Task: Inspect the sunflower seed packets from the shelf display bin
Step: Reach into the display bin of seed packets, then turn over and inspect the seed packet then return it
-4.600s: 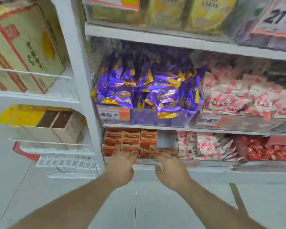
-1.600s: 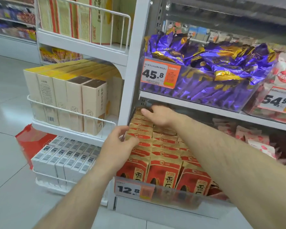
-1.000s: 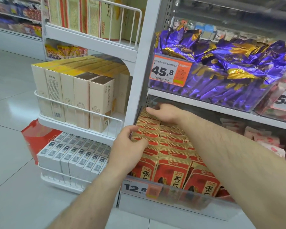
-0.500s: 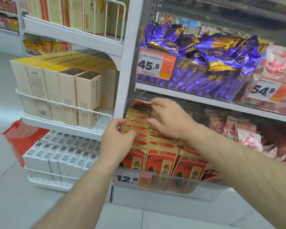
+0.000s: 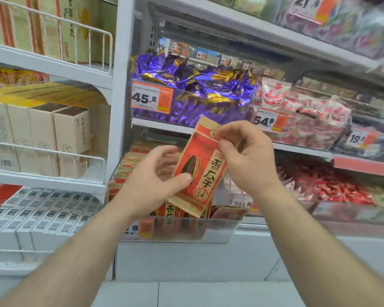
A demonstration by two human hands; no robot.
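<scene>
Packet point(image 5: 197, 171) now out of bin point(image 5: 220, 231), lifted above it, front facing you; half second ago both your hands were still among stacked rows. Right hand point(image 5: 248, 160) pinches its top, left hand point(image 5: 151, 185) grips lower edge. Inspection started; more packets point(image 5: 129, 160) remain in bin. Above bin: purple bags point(image 5: 200, 85), shelf lip close overhead. Nothing blocks you.

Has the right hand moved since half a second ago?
Yes. The right hand has lifted out of the display bin, raising a sunflower seed packet.
</scene>
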